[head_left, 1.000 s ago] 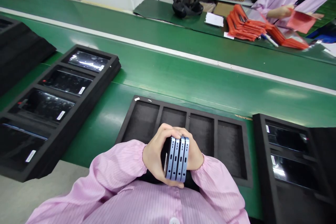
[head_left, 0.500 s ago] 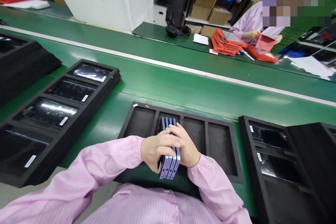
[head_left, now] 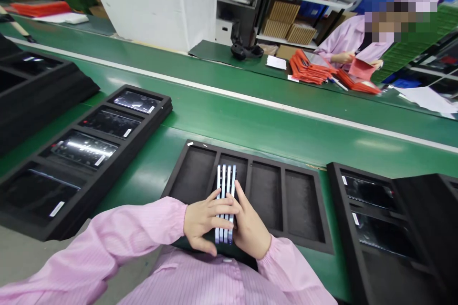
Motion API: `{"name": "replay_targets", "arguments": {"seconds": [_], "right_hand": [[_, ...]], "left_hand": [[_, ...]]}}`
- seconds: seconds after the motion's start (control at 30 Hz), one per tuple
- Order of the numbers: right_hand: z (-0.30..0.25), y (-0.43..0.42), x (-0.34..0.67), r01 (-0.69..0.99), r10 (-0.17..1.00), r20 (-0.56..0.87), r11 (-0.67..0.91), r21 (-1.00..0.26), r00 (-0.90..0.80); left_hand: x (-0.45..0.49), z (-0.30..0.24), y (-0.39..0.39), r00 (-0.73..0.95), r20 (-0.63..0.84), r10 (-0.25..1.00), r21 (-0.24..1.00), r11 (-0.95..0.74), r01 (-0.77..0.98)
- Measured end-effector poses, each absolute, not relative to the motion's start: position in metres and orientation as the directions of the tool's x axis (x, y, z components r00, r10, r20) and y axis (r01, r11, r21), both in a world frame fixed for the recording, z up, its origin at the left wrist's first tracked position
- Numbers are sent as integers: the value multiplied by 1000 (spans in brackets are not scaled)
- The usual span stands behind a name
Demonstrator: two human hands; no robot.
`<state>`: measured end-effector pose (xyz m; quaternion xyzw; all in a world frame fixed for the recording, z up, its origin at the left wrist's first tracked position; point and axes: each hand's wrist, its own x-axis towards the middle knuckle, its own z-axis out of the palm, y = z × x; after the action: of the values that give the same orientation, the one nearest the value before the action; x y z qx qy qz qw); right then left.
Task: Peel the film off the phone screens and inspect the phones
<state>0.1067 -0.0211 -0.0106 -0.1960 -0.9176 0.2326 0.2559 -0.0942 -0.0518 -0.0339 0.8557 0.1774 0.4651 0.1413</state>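
Note:
Both hands hold a stack of several blue phones (head_left: 225, 186), set on edge and pressed side by side. My left hand (head_left: 200, 221) wraps the stack from the left with fingers across its top. On the right side, my right hand (head_left: 250, 226) presses against it, forefinger stretched forward along the edge. The stack lies over the second slot of a black foam tray (head_left: 311, 243) whose four slots hold nothing. Pink sleeves cover both forearms.
A black tray of wrapped phones (head_left: 96, 145) lies to the left, another black tray (head_left: 372, 219) to the right, both on the green belt (head_left: 272, 128). Across the belt a person in pink (head_left: 348, 40) handles red sleeves (head_left: 311, 67). A white box (head_left: 157, 0) stands behind.
The stack has tipped from end-up near my chest to lying lengthwise, and moved forward over the tray's second slot. My hands shifted to its near end.

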Motion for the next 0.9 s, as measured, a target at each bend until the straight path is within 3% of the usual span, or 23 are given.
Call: {"name": "replay_targets", "arguments": {"seconds": [0.1, 0.17, 0.23, 0.3, 0.37, 0.43, 0.57, 0.67, 0.9], "right_hand": [[-7, -23, 113, 232, 512, 341, 761, -606, -788], [-4, -23, 120, 211, 525, 279, 691, -691, -804], [-4, -20, 126, 161, 549, 245, 589, -792, -799], [-8, -12, 127, 99, 661, 247, 440, -892, -709], [-14, -2, 118, 43, 828, 203, 263, -964, -523], [-17, 8, 102, 2, 937, 49, 53, -999, -346], [-13, 18, 63, -189, 953, -224, -263, -946, -202], [-10, 18, 48, -286, 958, -234, -273, -919, -164], [-26, 15, 59, -306, 949, -240, -295, -905, -203]], "left_hand": [[-77, -33, -56, 218, 727, 651, 629, -759, 169], [-63, -32, -50, -109, 553, 826, 832, -543, 110], [-53, -28, -37, -354, 334, 874, 934, -357, 0], [-47, -23, -21, -472, 187, 862, 963, -256, -86], [-44, -17, -6, -494, 52, 868, 970, -162, -182], [-41, -13, 4, -431, -64, 900, 960, -62, -272], [-39, -10, 9, -298, -113, 948, 948, 12, -319], [-43, -12, 6, -291, -121, 949, 936, 11, -352], [-51, -20, 0, -142, -171, 975, 871, 82, -485]]}}
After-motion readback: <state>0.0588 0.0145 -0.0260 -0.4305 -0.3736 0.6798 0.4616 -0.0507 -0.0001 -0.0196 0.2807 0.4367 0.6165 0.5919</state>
